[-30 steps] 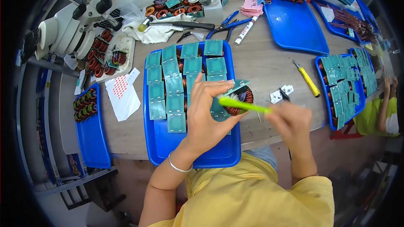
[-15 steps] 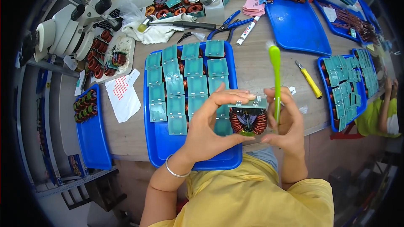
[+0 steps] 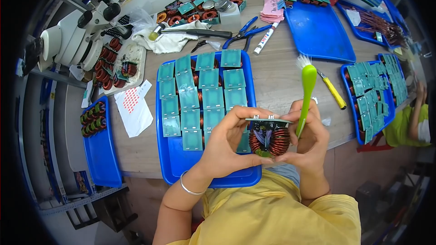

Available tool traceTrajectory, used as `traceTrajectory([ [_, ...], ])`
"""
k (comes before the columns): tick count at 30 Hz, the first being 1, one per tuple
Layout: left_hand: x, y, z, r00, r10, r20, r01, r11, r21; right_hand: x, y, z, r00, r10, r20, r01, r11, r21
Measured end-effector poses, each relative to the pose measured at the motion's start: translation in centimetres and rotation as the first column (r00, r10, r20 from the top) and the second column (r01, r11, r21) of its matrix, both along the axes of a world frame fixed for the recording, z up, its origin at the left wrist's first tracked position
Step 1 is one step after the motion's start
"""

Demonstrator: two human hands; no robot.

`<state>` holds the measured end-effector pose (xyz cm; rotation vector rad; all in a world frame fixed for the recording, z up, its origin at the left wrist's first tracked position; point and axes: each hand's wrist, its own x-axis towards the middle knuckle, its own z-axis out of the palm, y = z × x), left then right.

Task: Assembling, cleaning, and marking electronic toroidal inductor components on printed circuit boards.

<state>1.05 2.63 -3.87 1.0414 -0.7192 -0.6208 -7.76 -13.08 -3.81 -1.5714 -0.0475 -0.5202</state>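
Both hands hold one copper coil part (image 3: 269, 137) with a green board on top, just over the near edge of the blue tray (image 3: 169, 163). My left hand (image 3: 229, 143) grips its left side. My right hand (image 3: 311, 135) pinches its right side and also holds a green brush (image 3: 307, 88), bristles pointing up and away. Several green board-topped coils (image 3: 200, 96) lie in rows in the tray.
A second blue tray (image 3: 318, 31) sits far right, another with green boards (image 3: 370, 93) at right, a yellow-handled tool (image 3: 334, 91) between. Microscope (image 3: 75, 36), white cloth, pliers (image 3: 247, 29), marker and loose coils lie at the back. A person in green sits at right (image 3: 406, 124).
The brush swung from lying across the coil to pointing upright. Both hands closed around the coil and lifted it toward me, turning it on its side.
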Motion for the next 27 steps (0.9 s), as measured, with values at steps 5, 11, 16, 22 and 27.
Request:
traceTrajectory([
  [5, 0.2, -0.1, 0.4, 0.996, -0.007, 0.086, 0.007, 1.0, 0.0, -0.1, 0.0, 0.2, 1.0, -0.004, 0.007, 0.004, 1.0, -0.027],
  [11, 0.1, -0.2, 0.9, 0.996, 0.016, 0.093, -0.018, 1.0, 0.023, -0.4, -0.1, 0.6, 1.0, -0.009, 0.024, 0.011, 0.998, -0.06],
  [16, 0.1, -0.1, 0.6, 0.997, -0.003, 0.079, 0.004, 1.0, -0.013, -0.6, 0.0, 0.8, 1.0, -0.008, 0.013, 0.009, 0.996, -0.089],
  [22, -0.6, -0.1, 0.8, 0.995, -0.017, -0.1, 0.014, 0.999, -0.034, -0.3, 0.1, 1.3, 0.999, -0.033, -0.019, 0.031, 0.993, -0.113],
  [27, 0.0, 0.2, 0.8, 0.998, -0.022, 0.052, 0.019, 0.998, 0.055, -0.2, 0.1, 1.1, 0.999, -0.05, -0.013, 0.046, 0.975, -0.216],
])
